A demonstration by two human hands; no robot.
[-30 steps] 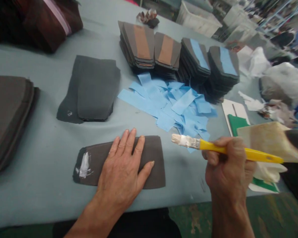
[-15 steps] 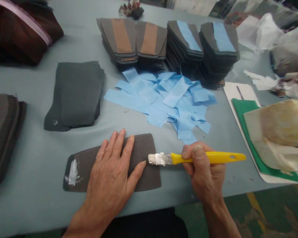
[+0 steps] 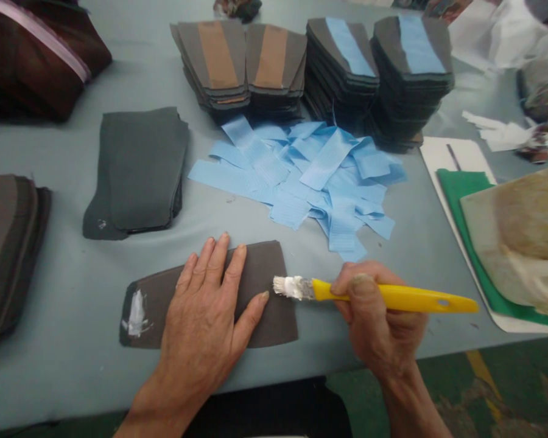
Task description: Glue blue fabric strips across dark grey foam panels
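Looks moderately and evenly lit, with soft, diffuse light seemingly falling from above. Takes a cool grey cast across the table (image 3: 64, 371), paler toward the far side. Sinks near to black low between the stacks (image 3: 276, 61) and in the bundle (image 3: 50, 67) at upper left; dims on the floor (image 3: 424, 386). Throws faint, soft-edged shadow by the right hand (image 3: 383, 316). Brightens on the wrapping (image 3: 502, 33) and strips (image 3: 301, 176). Shows the brush (image 3: 406, 298) fairly clearly, bristles slightly soft. Smears fine texture overall, blurring toward the upper right. Stretches shapes near the edges, notably the tub (image 3: 520, 237).
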